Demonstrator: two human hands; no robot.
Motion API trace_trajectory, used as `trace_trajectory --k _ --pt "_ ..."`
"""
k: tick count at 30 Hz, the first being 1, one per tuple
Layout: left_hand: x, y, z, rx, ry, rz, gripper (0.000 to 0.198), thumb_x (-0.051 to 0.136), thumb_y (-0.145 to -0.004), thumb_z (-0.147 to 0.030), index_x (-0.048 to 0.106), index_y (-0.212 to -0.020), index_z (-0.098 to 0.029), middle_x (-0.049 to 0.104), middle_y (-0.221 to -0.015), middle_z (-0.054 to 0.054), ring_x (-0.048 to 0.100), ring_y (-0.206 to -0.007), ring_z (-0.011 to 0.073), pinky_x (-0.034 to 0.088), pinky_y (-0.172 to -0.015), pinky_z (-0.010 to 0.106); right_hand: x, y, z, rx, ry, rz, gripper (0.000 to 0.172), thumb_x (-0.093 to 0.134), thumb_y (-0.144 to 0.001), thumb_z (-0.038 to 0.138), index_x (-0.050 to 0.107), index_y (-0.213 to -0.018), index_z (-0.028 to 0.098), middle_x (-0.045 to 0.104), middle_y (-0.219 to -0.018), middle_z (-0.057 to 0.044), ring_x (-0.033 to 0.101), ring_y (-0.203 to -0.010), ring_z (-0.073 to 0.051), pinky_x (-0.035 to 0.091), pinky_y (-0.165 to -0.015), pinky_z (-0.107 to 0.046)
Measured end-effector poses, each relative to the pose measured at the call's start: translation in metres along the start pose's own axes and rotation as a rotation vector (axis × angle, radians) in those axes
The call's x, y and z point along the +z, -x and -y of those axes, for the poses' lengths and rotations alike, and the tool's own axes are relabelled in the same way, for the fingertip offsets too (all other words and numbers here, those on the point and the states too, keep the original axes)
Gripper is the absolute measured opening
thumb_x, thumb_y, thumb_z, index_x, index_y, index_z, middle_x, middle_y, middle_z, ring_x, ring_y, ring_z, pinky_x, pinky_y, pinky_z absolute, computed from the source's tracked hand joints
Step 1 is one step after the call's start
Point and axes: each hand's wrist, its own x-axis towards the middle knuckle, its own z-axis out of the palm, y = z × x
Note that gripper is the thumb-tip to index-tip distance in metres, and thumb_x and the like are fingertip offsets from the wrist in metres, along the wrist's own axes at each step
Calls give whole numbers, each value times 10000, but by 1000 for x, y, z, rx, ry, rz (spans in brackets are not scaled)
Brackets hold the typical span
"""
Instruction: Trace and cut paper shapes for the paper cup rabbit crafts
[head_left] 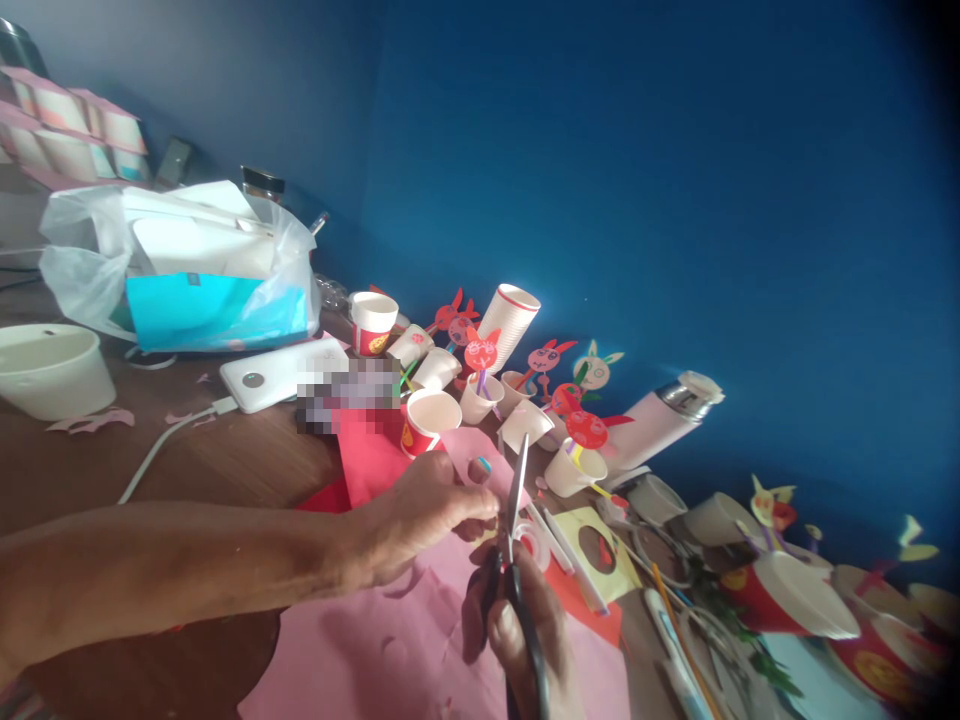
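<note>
Beyond the scissors (516, 510), unreadable gold cup print (407, 436)

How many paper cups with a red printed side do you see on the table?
4 cups: one far along the row, one beside the red paper, and two toward the right edge. Others may be hidden.

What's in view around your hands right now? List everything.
paper cups: many, white, some red-banded, along the wall
paper rabbit faces: several, red, pink and cream, on sticks in the cups
flask: one, pink and steel, by the wall
plastic bag: one, clear, holding boxes, far left
bowl: one, white, left edge
card: one, yellow, round hole, right of the hands
pink paper sheet: one, under the hands
scissors: one pair, black handles, in the right hand
left hand: pinching a pink paper piece
right hand: gripping the scissors
</note>
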Motion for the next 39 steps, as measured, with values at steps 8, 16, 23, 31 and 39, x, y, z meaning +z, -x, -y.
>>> trace_trajectory --k 8,16,23,31,39 --pt "-4 -2 2 32 28 25 72 500 -632 -135 484 -563 -145 477 -527 -17 432 -511 83 374 -534 238 -1 2 -3 13 -18 13 427 673 -653 557 622 -900 213 552 -613 9 491 -506 -130 480 -537 -263" --pt "-7 -4 2 30 1 45 81 536 -684 -176 580 -655 -115 610 -644 40 576 -637 130 447 -634 258 -4 -2 -9 -3 -70 105 393 658 -674 544 595 -874 211 526 -548 37 479 -475 -115 463 -543 -249" --pt "-8 -4 6 57 -49 49 101 551 -675 -173 532 -589 -125 561 -584 13 517 -571 107 407 -582 245 -2 -3 -11 -41 -30 106 437 623 -667 601 582 -850 207 505 -483 33 431 -425 -116 357 -388 -214" --pt "-9 -4 4 46 -88 59 99 502 -635 -121 543 -546 -134 544 -539 -4 498 -562 102 387 -570 231 -2 -7 -21 -98 -82 212 460 576 -706 603 554 -906 189 524 -483 34 429 -406 -104 353 -420 -216" --pt "-8 -4 2 13 -67 58 123 504 -631 -125 520 -511 -145 541 -512 -4 495 -546 103 390 -569 234 -5 3 6 -42 107 95 378 619 -706 535 635 -889 205 524 -554 1 474 -492 -142 428 -427 -231"
